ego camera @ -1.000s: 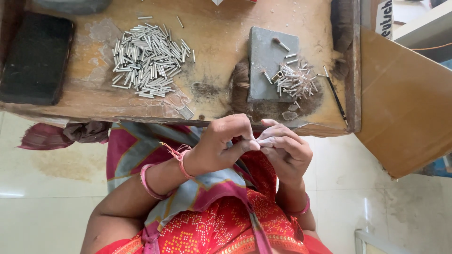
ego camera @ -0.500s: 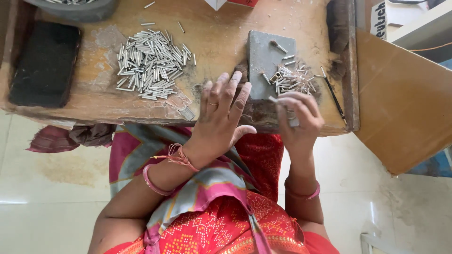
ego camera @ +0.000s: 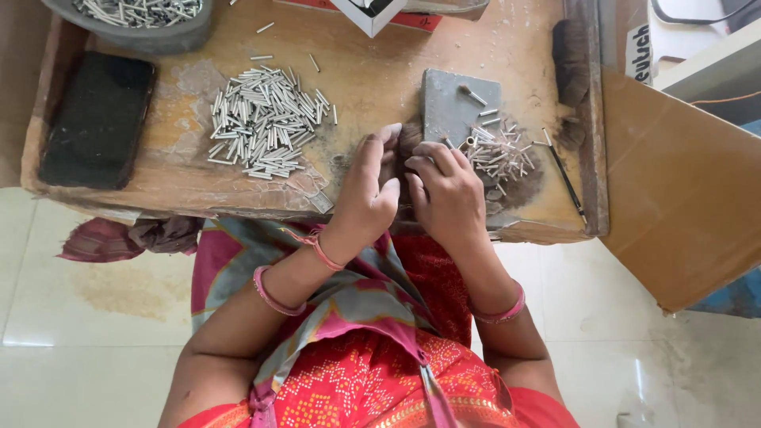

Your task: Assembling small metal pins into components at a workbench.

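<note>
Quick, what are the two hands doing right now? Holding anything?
Left hand: open, fingers spread flat on the wooden table, holding nothing.
Right hand: fingers curled by the small metal tubes; cannot tell if it holds one.

Bare forearms, no sleeves. Left wrist point(ego camera: 317, 247): thin red thread band, plus pink bangle point(ego camera: 272, 292) further up. Right wrist: pink bangle point(ego camera: 501, 311). Red-orange dotted-print garment point(ego camera: 357, 380), multicolour drape point(ego camera: 261, 261) over it.
</note>
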